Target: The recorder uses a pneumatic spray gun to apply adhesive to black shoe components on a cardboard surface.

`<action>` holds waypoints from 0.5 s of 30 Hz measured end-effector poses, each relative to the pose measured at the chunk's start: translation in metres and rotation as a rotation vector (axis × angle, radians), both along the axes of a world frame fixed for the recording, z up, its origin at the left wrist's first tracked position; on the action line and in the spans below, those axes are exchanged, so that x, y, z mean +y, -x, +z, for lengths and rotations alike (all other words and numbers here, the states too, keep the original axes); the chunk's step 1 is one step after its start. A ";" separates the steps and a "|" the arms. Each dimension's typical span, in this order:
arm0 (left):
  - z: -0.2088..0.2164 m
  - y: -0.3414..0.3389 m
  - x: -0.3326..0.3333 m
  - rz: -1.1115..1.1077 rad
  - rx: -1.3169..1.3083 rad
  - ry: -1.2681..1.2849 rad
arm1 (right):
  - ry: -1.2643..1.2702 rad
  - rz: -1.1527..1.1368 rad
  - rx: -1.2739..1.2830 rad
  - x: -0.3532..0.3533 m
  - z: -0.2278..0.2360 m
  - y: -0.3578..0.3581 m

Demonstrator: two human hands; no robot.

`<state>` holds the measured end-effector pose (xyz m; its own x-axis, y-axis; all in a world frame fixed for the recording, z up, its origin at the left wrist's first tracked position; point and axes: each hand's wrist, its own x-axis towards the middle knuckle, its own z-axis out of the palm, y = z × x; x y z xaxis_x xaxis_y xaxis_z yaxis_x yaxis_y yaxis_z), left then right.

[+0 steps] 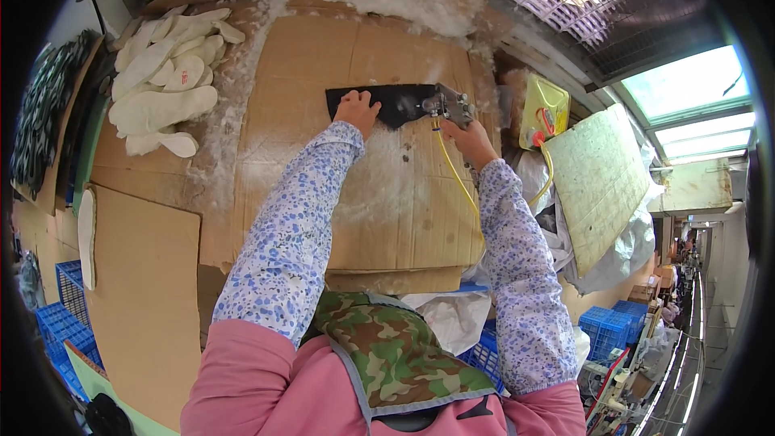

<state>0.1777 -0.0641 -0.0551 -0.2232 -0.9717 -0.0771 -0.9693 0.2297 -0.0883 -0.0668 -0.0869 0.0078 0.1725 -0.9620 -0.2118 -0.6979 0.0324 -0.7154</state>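
Observation:
A dark, flat piece of material (386, 105) lies on the cardboard-covered table before me. My left hand (358, 111) presses on its left part with curled fingers, gripping it. In my right hand (471, 142) is a metal spray gun (452, 105), held over the right end of the piece with its nozzle facing the far side. From the gun hangs a thin yellow hose (448, 157). A faint mist shows beyond the gun. The fingers around its handle are partly hidden.
White insoles (165, 81) are heaped at the far left. Cardboard (323, 226) crusted with white fluff covers the table. At the right stand a yellow container (547, 105) and a stained board (601, 178). Blue crates (605, 331) sit lower right; a cardboard sheet (141, 299) leans lower left.

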 end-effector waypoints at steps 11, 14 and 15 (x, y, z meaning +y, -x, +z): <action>-0.003 0.007 -0.005 -0.004 0.004 -0.002 | 0.025 0.046 0.078 -0.003 0.002 -0.024; -0.016 0.005 -0.008 -0.018 0.062 0.071 | 0.118 0.010 0.034 0.006 0.005 -0.029; -0.023 -0.002 -0.008 -0.020 0.125 0.150 | 0.085 0.065 -0.002 0.010 0.012 -0.039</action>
